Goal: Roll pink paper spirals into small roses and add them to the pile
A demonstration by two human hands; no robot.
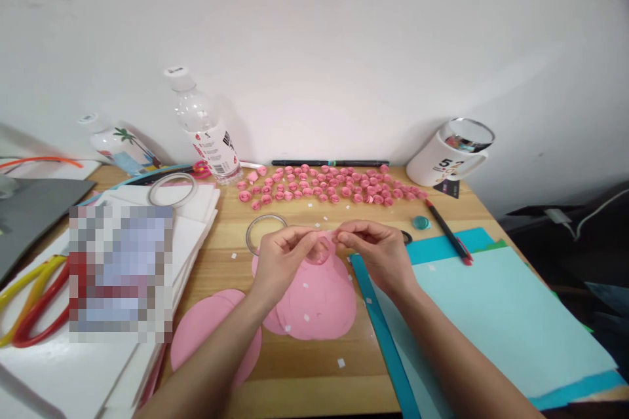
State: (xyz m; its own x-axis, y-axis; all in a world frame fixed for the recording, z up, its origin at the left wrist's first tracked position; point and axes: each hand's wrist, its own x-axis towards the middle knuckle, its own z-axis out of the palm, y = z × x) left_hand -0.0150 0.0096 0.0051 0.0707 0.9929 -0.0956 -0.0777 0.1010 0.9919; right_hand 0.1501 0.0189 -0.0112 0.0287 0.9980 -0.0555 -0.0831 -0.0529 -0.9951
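Near the middle of the table, a curled strip of pink paper point(320, 253) is stretched between my two hands. My left hand point(285, 260) pinches it from one side with thumb and fingertips. The other end is between the thumb and forefinger of my right hand point(377, 250). Just below lie overlapping pink paper circles point(317, 308), with more pink circles point(211, 327) partly hidden under my left forearm. Many small rolled pink paper roses point(324, 184) lie in rows behind my hands. A roll of clear tape point(253, 236) sits beside my left hand.
At the left are a paper stack point(189, 236), scissors point(34, 301), another tape roll point(171, 190) and a plastic bottle point(209, 137). Blue paper sheets point(501, 321), a pen point(448, 232) and a white mug point(435, 157) occupy the right. Small white scraps dot the wood.
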